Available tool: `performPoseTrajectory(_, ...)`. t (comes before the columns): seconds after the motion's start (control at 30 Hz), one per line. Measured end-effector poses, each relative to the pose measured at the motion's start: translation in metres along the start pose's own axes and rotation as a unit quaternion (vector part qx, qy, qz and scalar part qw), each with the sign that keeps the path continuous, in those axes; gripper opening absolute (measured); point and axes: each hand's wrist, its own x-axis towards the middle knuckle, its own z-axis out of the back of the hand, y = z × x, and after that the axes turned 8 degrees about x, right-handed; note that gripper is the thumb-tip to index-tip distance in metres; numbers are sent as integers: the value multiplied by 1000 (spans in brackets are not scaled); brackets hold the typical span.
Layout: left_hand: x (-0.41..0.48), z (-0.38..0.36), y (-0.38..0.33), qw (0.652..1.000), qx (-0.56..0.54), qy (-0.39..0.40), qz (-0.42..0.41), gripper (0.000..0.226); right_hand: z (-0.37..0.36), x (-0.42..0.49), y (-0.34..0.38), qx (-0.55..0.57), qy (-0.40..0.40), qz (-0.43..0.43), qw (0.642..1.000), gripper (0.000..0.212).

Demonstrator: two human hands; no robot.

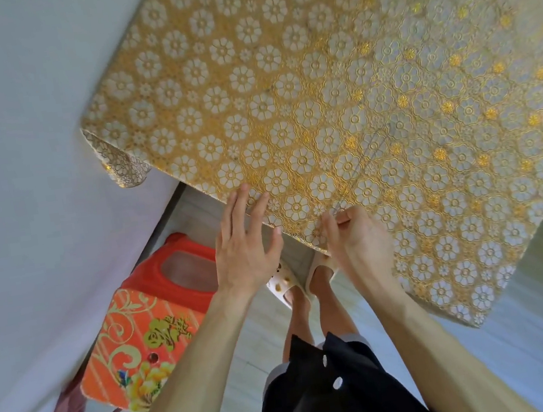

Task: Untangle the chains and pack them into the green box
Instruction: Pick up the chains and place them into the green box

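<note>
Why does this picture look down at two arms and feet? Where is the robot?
There is no robot, just a person. The one picture comes from a camera worn on their head, looking down, so you see their own white slippers. The left hand touches, fingers straight, the edge of the gold-and-white flowered tablecloth. The right hand has curled fingers at that edge; whether it pinches anything is unclear. The things to be packed are not in view. An orange flowered plastic stool stands on the pale floor.
</note>
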Motion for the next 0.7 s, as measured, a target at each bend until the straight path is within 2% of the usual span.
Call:
performPoseTrajectory(0.27, -1, 1, 1, 1000, 2, -4, -2, 60, -12, -4, 20, -16, 4, -39, 999, 32)
performPoseTrajectory(0.37, -2, 0, 0, 1000, 1, -10, -2, 59, -6, -6, 17, -10, 26, -4, 1000, 31)
performPoseTrajectory(0.5, -2, -1, -2, 1000, -3, -7, 8, 59, 4, -15, 10, 52, 25, 34, 998, 20)
performPoseTrajectory(0.7, -3, -3, -11, 999, -18, -5, 28, 59, 20, -21, 4, 199, 63, -12, 978, 12)
